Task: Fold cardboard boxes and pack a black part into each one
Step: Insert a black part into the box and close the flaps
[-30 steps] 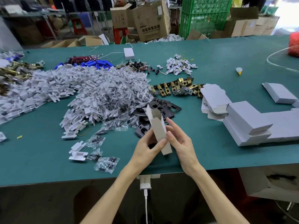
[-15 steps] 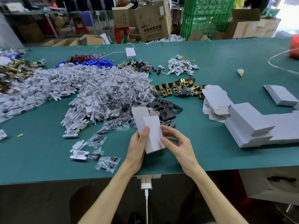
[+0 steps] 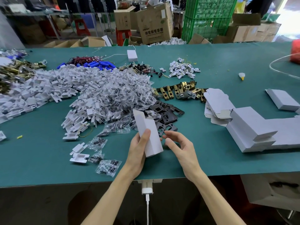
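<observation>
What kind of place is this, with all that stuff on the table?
Most likely a small factory's packing workshop. The long green table bears heaps of white trays, brass latches and black plates; the left hand holds a box; cartons and green crates stand behind.

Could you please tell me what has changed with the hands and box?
The box, held edge-on between both hands a second ago, has turned its broad face up. The left hand now grips it alone; the right hand has let go and hovers beside it, fingers loosely curled. The black parts on the table lie unchanged.
</observation>
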`<act>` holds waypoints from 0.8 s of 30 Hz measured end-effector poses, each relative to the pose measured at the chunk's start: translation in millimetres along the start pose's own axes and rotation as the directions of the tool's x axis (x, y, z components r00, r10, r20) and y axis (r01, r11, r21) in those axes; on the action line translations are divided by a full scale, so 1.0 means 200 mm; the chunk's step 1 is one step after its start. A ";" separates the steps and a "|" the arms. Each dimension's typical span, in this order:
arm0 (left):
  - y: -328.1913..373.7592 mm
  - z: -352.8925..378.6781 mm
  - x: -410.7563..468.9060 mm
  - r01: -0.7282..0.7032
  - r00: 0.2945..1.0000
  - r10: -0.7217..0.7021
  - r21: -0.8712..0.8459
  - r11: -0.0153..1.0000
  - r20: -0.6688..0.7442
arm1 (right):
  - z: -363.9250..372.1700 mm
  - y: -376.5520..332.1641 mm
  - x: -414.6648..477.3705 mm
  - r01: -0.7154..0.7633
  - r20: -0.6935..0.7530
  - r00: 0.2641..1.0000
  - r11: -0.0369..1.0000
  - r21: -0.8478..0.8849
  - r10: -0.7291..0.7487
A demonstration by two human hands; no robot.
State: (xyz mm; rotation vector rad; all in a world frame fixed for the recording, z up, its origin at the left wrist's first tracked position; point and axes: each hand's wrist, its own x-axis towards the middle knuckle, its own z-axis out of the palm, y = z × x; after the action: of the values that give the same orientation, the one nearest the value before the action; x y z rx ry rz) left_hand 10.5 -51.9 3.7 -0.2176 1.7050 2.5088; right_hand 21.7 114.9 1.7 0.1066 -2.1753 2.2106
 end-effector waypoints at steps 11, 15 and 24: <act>-0.01 0.02 0.01 -0.017 1.000 0.017 0.031 0.999 0.008 | -0.05 -0.09 0.52 0.071 -0.022 0.996 0.896 -0.438 -0.090; -0.01 0.02 0.01 -0.028 1.000 0.027 0.047 0.998 0.006 | -0.05 -0.11 0.87 0.025 0.004 0.999 0.690 -0.723 -0.032; -0.03 0.01 0.04 -0.024 1.000 0.024 0.093 0.995 -0.001 | 0.04 -0.04 1.17 0.069 0.092 0.994 0.334 -0.940 0.053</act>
State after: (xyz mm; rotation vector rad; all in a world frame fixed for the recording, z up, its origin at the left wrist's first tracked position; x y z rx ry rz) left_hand 3.0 -48.3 -2.2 -0.1931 1.8305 2.4391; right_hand -210.9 101.6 28.4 0.1819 -3.0842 0.5470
